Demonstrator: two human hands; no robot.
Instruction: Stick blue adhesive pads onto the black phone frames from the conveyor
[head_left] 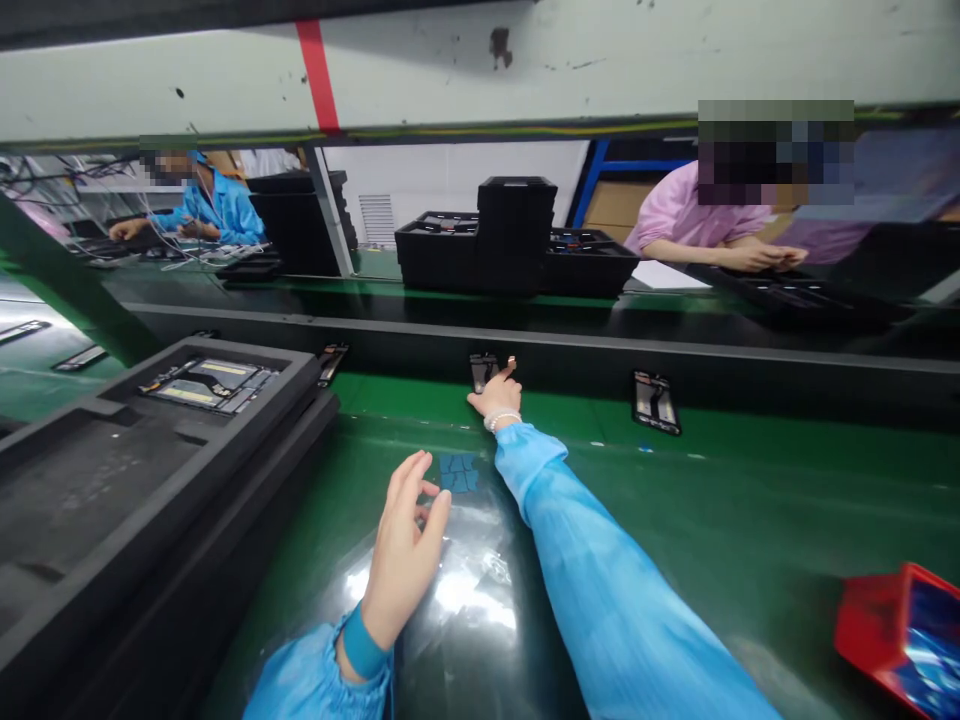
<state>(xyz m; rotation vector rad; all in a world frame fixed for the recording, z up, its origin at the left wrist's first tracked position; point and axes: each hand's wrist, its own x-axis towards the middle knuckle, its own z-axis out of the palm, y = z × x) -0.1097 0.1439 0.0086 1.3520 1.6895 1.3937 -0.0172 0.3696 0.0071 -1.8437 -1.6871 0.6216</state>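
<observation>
My right hand (498, 395) reaches far forward over the green belt, its fingers at a small dark phone part (482, 370) beside the black rail. The fingers look bent around the near edge of that part, with a bit of copper-coloured flex at the upper right. Nearer to me, my left hand (409, 545) hovers over the green surface, fingers apart and nothing in them. Just beyond its fingertips lies a blue patch marked with dark lines (458, 473). Another phone part (655, 402) rests on the belt to the right.
Black foam trays (225, 430) are stacked at the left, the top one holding a phone part (214, 384). A red bin (874, 625) stands at the lower right. Past the black rail (570, 355) are black boxes (517, 235) and people in blue and pink sleeves.
</observation>
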